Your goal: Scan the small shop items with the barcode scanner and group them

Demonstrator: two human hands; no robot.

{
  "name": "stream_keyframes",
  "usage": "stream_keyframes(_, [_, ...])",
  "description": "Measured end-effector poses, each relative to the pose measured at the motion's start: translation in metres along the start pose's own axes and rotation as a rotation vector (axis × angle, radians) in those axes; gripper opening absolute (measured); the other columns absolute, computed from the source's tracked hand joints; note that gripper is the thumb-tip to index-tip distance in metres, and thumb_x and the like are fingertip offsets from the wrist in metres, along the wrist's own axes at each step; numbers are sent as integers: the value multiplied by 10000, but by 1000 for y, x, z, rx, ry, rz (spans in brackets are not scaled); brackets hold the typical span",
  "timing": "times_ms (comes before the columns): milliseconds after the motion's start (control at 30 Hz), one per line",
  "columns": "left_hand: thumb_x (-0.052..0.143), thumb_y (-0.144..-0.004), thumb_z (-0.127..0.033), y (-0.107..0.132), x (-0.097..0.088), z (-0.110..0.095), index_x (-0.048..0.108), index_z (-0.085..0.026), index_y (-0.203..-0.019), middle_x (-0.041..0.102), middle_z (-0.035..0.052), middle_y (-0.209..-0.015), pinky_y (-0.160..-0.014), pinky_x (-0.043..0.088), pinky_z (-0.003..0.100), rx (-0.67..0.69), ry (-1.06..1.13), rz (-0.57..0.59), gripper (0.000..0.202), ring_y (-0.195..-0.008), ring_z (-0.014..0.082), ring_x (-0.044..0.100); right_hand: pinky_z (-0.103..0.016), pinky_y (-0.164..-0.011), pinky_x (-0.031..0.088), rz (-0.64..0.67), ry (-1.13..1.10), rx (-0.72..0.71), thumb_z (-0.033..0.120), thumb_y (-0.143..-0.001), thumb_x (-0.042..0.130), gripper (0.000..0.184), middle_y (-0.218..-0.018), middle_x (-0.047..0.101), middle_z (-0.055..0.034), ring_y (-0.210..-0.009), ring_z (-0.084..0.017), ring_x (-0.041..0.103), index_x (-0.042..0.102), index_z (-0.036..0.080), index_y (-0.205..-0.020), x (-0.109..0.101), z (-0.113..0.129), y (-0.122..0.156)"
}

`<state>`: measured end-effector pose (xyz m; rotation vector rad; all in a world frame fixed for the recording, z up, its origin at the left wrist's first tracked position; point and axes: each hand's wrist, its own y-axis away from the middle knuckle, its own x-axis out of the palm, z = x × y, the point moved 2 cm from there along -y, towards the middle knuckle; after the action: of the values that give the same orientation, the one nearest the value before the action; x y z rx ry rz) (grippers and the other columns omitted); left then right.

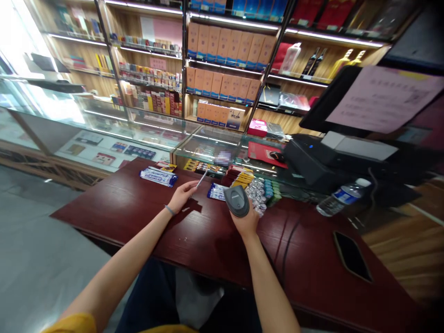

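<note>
My right hand point(247, 223) is wrapped round the handle of a dark grey barcode scanner point(237, 200), whose head points away from me. My left hand point(183, 195) pinches a thin, flat, pale packet point(202, 178), which I see nearly edge-on; its print cannot be read. Blue-and-white packets point(158, 176) lie side by side on the dark red table point(138, 217), left of my left hand. Another blue-and-white packet point(216, 191) lies between my hands, partly behind the scanner. Beyond my right hand are rows of yellow-and-brown packets point(243, 176) and silvery wrapped items point(257, 190).
A water bottle point(342, 199) stands at the right, and a phone point(352, 255) lies near the table's right edge. Behind the table are a glass display counter point(152, 129), a black monitor point(333, 99) with a pink sheet, and a black machine point(308, 159). Stocked shelves line the wall.
</note>
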<state>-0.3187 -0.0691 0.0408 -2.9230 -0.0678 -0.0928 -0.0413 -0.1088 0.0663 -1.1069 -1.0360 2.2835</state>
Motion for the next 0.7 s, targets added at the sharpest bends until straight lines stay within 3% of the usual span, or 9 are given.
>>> stream_keyframes(167, [639, -893, -314, -9, 23, -6, 710, -231, -1183, 716, 79, -1201, -1079, 443, 438, 338, -626, 136, 310, -1154, 265, 623, -349, -648, 585, -152, -44, 113, 468, -758, 695, 521, -843, 750, -131, -722, -281, 735, 604, 136, -1150, -6, -21, -3])
stream_keyframes(300, [576, -907, -209, -12, 56, 2, 707, -226, -1151, 718, 98, -1131, -1028, 464, 445, 505, -914, 304, 277, -1104, 270, 622, -357, -690, 595, -198, -83, 164, 463, -747, 701, 585, -899, 763, -147, -784, -287, 747, 588, 123, -1210, -6, -32, -3])
stream_keyframes(467, [508, -944, -187, -10, 91, 18, 696, -216, -1138, 708, 120, -1107, -972, 478, 437, 565, -1027, 396, 272, -1049, 264, 623, -362, -724, 600, -164, -102, 190, 445, -742, 715, 605, -932, 765, -144, -802, -279, 747, 571, 130, -1237, -7, -34, -3])
stream_keyframes(700, [538, -875, -93, -18, 114, 25, 700, -210, -1104, 688, 115, -1101, -972, 473, 435, 564, -1042, 358, 304, -1053, 269, 599, -368, -703, 604, -166, -138, 208, 459, -765, 708, 523, -877, 756, -125, -759, -272, 738, 584, 148, -1166, -10, -30, -4])
